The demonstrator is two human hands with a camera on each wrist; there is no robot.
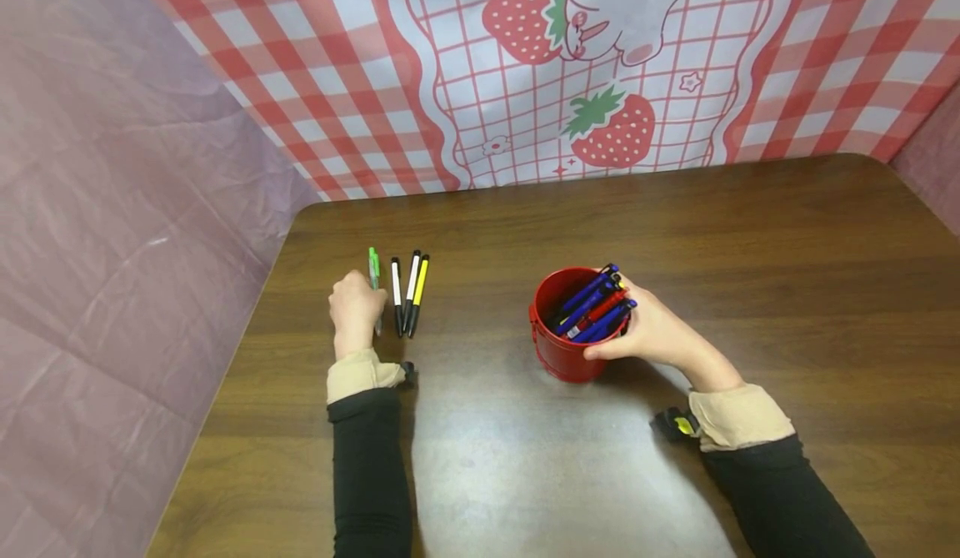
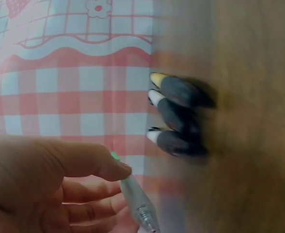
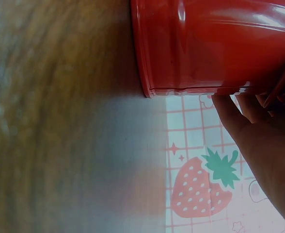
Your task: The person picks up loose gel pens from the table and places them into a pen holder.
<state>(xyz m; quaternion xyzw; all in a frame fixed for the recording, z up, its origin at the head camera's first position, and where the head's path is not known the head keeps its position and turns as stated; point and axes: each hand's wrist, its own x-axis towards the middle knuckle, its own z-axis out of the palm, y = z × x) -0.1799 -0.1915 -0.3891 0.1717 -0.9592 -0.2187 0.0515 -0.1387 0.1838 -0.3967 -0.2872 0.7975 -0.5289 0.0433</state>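
At the left of the table, my left hand (image 1: 356,306) pinches a green-and-clear pen (image 1: 373,263) between thumb and fingers. The left wrist view shows the thumb pressed on the pen's barrel (image 2: 134,196), its metal tip toward the camera. Just right of it lie two white-and-black markers (image 1: 396,291) and a yellow-and-black marker (image 1: 421,287), side by side. My right hand (image 1: 654,324) holds a small red bucket (image 1: 570,362) by its right side, thumb at the near rim and fingers behind. Several blue pens and a red pen (image 1: 600,312) lean inside the bucket.
The brown wooden table (image 1: 495,466) ends at the back against a red-and-white checked cloth (image 1: 360,74) with strawberries. A pinkish sheet (image 1: 150,249) hangs along the left edge. Small black devices (image 1: 675,424) sit at both wrists.
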